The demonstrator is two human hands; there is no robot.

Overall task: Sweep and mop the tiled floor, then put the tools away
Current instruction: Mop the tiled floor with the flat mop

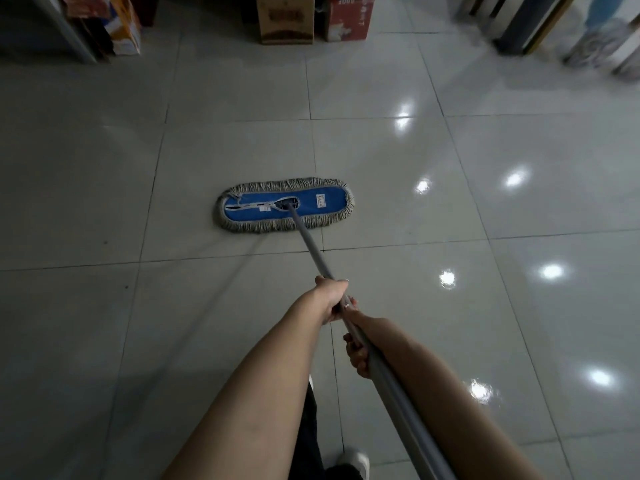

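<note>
Tiled floor (86,174), pale and glossy, fills your view. At its far left edge, colourful boxes (121,26) stand stacked together. Moving right, your mop head (285,206) lies flat on the tiles a little left of centre. It has blue cloth on top and a grey fringe all round, and it is well apart from the boxes. Behind it, at the far edge, stand a brown carton (285,19) and, just beside that, a red and white box (349,17). The grey handle (311,247) slants from the middle of the mop head down and to the right, toward you. Your left hand (332,301) is the upper grip, fingers wrapped round the handle. Just below it, your right hand (358,355) is the lower grip, fingers curled round the handle from underneath. Beneath your arms a white shoe (356,462) rests on the floor. Further right, spots of light (446,278) glint off the tiles, and blurred goods (588,39) stand at the far right corner.
</note>
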